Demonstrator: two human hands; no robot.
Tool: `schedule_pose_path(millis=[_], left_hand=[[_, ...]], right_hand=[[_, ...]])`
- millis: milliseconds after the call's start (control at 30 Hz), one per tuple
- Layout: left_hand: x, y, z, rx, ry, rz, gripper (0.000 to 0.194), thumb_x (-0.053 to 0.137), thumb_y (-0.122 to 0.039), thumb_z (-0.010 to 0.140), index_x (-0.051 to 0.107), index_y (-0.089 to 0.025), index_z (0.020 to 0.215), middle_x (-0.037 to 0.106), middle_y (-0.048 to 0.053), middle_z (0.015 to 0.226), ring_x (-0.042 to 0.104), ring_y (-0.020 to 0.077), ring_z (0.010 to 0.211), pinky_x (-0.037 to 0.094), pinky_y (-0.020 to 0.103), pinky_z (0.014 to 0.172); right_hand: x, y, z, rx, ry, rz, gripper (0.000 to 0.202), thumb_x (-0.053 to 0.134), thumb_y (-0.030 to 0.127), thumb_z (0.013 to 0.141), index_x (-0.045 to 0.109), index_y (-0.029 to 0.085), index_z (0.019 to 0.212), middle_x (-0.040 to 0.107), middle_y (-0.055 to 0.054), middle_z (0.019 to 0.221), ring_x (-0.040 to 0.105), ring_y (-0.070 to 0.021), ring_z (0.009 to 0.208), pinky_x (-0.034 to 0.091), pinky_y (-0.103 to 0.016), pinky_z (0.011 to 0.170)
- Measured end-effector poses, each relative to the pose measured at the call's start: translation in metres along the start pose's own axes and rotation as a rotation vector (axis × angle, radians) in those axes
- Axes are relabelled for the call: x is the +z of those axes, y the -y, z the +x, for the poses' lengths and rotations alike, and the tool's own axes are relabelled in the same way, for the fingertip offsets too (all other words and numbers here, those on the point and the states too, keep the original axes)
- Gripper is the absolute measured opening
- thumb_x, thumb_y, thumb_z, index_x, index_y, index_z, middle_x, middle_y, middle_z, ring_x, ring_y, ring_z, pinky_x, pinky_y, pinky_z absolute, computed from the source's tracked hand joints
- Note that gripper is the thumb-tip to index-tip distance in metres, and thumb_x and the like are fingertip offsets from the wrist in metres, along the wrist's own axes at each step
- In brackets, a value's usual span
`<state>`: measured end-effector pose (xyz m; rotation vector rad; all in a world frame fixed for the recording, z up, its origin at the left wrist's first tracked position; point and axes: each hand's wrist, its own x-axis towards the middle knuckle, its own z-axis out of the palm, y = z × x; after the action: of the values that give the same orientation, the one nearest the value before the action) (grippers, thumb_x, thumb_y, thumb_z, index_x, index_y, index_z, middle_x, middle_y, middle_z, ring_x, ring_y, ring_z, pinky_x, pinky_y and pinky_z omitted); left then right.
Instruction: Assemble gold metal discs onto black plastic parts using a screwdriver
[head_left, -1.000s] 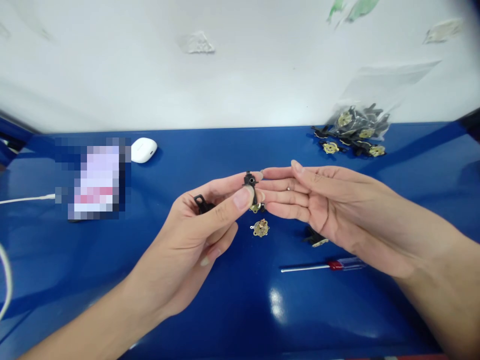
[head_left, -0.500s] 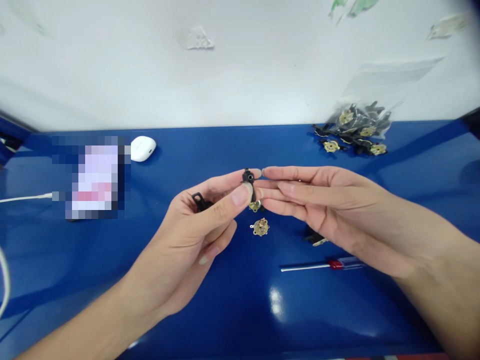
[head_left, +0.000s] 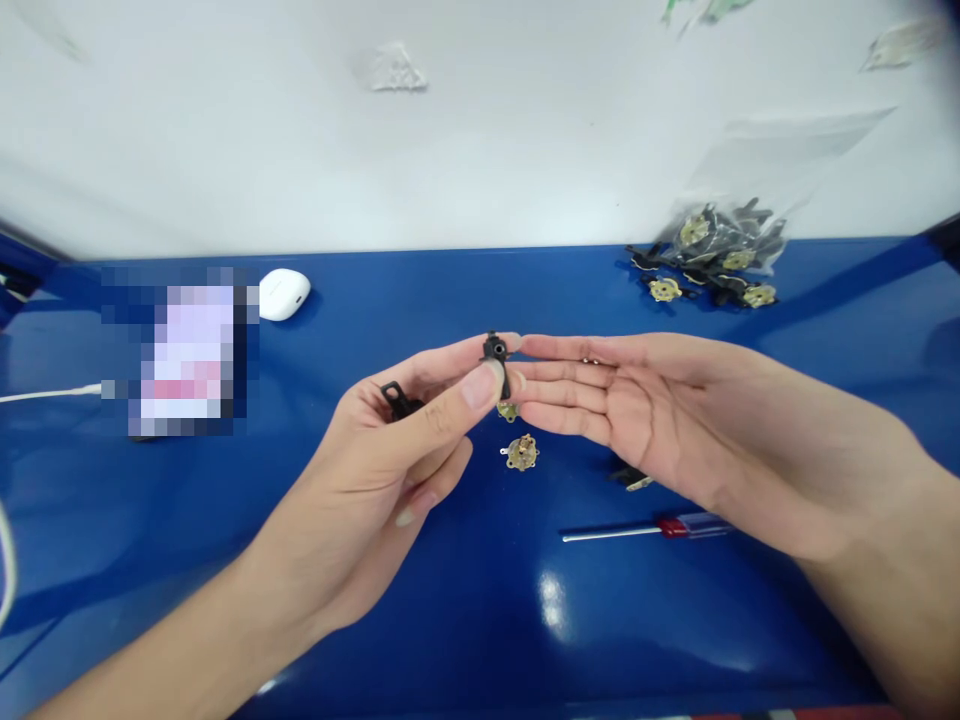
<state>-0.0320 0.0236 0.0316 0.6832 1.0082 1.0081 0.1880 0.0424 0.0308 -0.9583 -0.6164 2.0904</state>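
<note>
My left hand pinches a small black part between thumb and forefinger, its round hole facing up. The looped end of a black strip sticks out behind the thumb; whether it belongs to the same part is hidden. My right hand is palm up with its fingers stretched flat, fingertips beside the black part. Tiny metallic bits show at its forefinger. Below the fingertips lies a brass-coloured disc, and another disc is partly covered by the fingers.
A red-handled screwdriver lies on the blue table. A black part sits under my right hand. Black-and-brass parts and a clear bag are at the back right. A blurred phone and white case are left.
My right hand has opened flatter: its thumb has moved away from the fingers and the palm now shows. The left hand keeps its pinch on the black part, nearly in place.
</note>
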Motion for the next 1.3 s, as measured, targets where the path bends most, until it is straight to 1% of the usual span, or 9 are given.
schedule_pose_path(millis=[400, 533, 633, 700, 767, 833, 933, 1167, 1300], left_hand=[[0.001, -0.001, -0.001, 0.012, 0.016, 0.020, 0.020, 0.102, -0.035, 0.089, 0.090, -0.019, 0.090, 0.038, -0.010, 0.058, 0.015, 0.0041, 0.049, 0.023, 0.016, 0.040], [0.000, -0.001, 0.000, -0.006, 0.010, 0.033, 0.017, 0.101, -0.034, 0.091, 0.094, -0.022, 0.101, 0.037, -0.010, 0.059, 0.017, 0.0035, 0.049, 0.023, 0.016, 0.040], [-0.001, 0.000, 0.000, -0.023, 0.007, 0.041, 0.021, 0.099, -0.035, 0.093, 0.096, -0.025, 0.111, 0.037, -0.010, 0.061, 0.019, 0.0028, 0.049, 0.022, 0.016, 0.040], [-0.001, 0.001, 0.000, -0.028, 0.006, 0.051, 0.021, 0.099, -0.036, 0.093, 0.096, -0.026, 0.112, 0.040, -0.009, 0.061, 0.020, 0.0024, 0.049, 0.020, 0.016, 0.040], [-0.002, 0.002, 0.000, -0.041, 0.008, 0.064, 0.020, 0.100, -0.036, 0.093, 0.096, -0.027, 0.111, 0.041, -0.009, 0.061, 0.021, 0.0019, 0.048, 0.018, 0.017, 0.041], [-0.002, 0.004, 0.000, -0.061, 0.009, 0.080, 0.020, 0.100, -0.038, 0.092, 0.096, -0.028, 0.109, 0.043, -0.008, 0.063, 0.022, 0.0012, 0.049, 0.017, 0.017, 0.042], [-0.004, 0.007, 0.001, -0.092, 0.007, 0.106, 0.021, 0.102, -0.039, 0.090, 0.096, -0.028, 0.107, 0.049, -0.006, 0.072, 0.024, 0.0006, 0.051, 0.017, 0.019, 0.045], [-0.006, 0.010, 0.001, -0.132, 0.007, 0.109, 0.023, 0.102, -0.038, 0.090, 0.096, -0.028, 0.110, 0.043, -0.008, 0.067, 0.019, 0.0028, 0.053, 0.015, 0.021, 0.047], [-0.007, 0.011, 0.001, -0.140, 0.040, 0.099, 0.016, 0.097, -0.028, 0.093, 0.095, -0.025, 0.109, 0.030, -0.011, 0.059, 0.014, 0.0045, 0.052, 0.015, 0.021, 0.046]], right_hand=[[0.003, 0.004, -0.005, -0.082, 0.028, -0.027, 0.021, 0.066, 0.020, 0.115, 0.085, 0.014, 0.114, 0.087, -0.016, 0.135, 0.083, -0.0264, 0.132, 0.068, -0.036, 0.116], [-0.003, 0.003, -0.002, -0.130, 0.046, -0.110, 0.025, 0.063, 0.023, 0.116, 0.084, 0.017, 0.104, 0.090, -0.014, 0.128, 0.090, -0.0233, 0.113, 0.073, -0.032, 0.103], [-0.009, 0.003, 0.001, -0.174, 0.021, -0.177, 0.025, 0.077, 0.038, 0.108, 0.082, 0.020, 0.093, 0.093, -0.011, 0.103, 0.091, -0.0216, 0.084, 0.074, -0.024, 0.074], [-0.009, 0.005, 0.001, -0.143, -0.034, -0.239, 0.037, 0.083, 0.051, 0.102, 0.076, 0.023, 0.080, 0.084, -0.003, 0.072, 0.078, -0.0152, 0.054, 0.060, -0.017, 0.048], [-0.007, 0.008, 0.000, -0.136, -0.091, -0.299, 0.051, 0.082, 0.059, 0.100, 0.062, 0.024, 0.069, 0.061, 0.005, 0.051, 0.055, -0.0090, 0.039, 0.045, -0.017, 0.039], [-0.003, 0.009, -0.002, -0.163, -0.124, -0.325, 0.061, 0.081, 0.058, 0.101, 0.047, 0.023, 0.065, 0.040, 0.007, 0.054, 0.038, -0.0075, 0.045, 0.039, -0.020, 0.042], [0.003, 0.008, -0.005, -0.164, -0.122, -0.286, 0.058, 0.082, 0.049, 0.101, 0.041, 0.023, 0.070, 0.029, 0.005, 0.073, 0.026, -0.0107, 0.061, 0.032, -0.025, 0.049], [0.002, 0.000, -0.006, -0.103, 0.017, -0.249, 0.026, 0.083, 0.040, 0.103, 0.072, 0.023, 0.088, 0.053, 0.000, 0.090, 0.046, -0.0098, 0.071, 0.042, -0.020, 0.059], [-0.003, 0.001, -0.004, -0.193, -0.005, -0.385, 0.023, 0.087, 0.046, 0.102, 0.084, 0.024, 0.094, 0.069, 0.000, 0.090, 0.059, -0.0095, 0.076, 0.050, -0.019, 0.065]])
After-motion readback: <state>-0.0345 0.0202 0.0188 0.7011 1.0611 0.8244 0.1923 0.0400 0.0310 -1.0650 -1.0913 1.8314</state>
